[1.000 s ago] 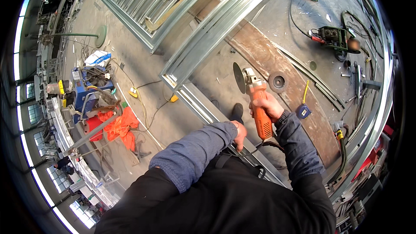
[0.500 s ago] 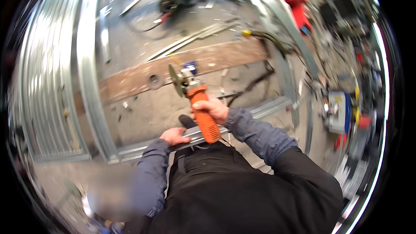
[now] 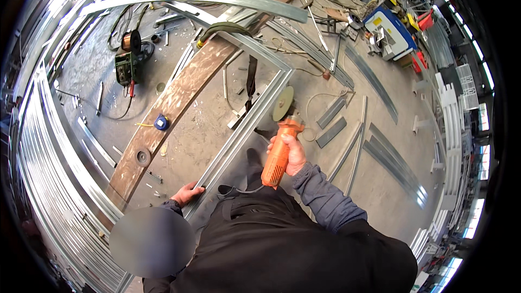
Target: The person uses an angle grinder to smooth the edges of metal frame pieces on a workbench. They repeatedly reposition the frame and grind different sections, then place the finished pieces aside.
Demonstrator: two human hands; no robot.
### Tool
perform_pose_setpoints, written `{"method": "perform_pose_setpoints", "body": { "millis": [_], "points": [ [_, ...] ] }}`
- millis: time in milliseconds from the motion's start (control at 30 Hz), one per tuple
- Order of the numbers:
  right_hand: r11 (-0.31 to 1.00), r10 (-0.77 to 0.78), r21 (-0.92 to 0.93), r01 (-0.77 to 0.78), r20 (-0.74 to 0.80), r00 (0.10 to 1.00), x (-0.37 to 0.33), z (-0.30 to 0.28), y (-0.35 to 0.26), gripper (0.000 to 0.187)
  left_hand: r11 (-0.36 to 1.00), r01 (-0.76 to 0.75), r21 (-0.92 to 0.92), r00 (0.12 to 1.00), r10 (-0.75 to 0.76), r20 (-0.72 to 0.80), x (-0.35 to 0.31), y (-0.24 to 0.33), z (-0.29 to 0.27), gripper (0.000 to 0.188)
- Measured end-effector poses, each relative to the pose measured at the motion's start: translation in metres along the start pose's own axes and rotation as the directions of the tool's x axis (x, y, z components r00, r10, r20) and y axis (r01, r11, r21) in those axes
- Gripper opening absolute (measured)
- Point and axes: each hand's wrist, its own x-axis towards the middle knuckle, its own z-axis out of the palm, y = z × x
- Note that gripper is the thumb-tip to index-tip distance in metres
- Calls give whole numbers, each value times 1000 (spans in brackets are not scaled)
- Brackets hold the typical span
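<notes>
My right hand (image 3: 296,155) is wrapped around the body of an orange angle grinder (image 3: 277,157). The grinder points away from me, and its thin greenish disc (image 3: 283,103) stands beside the far corner of a metal frame. A dark cord runs from the grinder's rear toward my waist. My left hand (image 3: 188,193) is closed on the near part of a long silvery metal rail (image 3: 237,132), gripping it from its left side. The rail runs diagonally between my two hands. A blurred round patch hides part of my left forearm.
A worn wooden plank (image 3: 184,90) carries a blue tape measure (image 3: 161,122) and a round disc (image 3: 143,157). Beyond it stands a dark green machine with a wire spool (image 3: 130,42). Metal strips (image 3: 331,132) lie right of the grinder, near a blue-and-white machine (image 3: 389,31).
The view has turned right, so the frame now runs diagonally. My right hand has carried the grinder to the right, from above the rail to beside its far corner. My left hand stays on the rail.
</notes>
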Motion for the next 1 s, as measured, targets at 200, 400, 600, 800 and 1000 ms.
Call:
{"method": "perform_pose_setpoints", "body": {
  "millis": [200,400,600,800,1000],
  "points": [
    [981,-31,185,58,-146,989,31,-69,-28,46,999,-7,52,998,4,67,67,70,28,74],
    [955,106,287,-80,-76,991,87,-85,-52,47,971,135,199,987,-113,-114,147,139,54,95],
    [933,203,297,-203,31,979,129,-74,-61,51,937,284,202,884,-174,-435,160,160,66,109],
    [912,263,310,-270,65,963,155,-72,-60,46,887,354,296,885,-216,-412,173,138,48,89],
    [904,206,378,-197,18,978,169,-59,-62,32,693,287,661,947,-99,-307,148,192,73,54]
  ]
}}
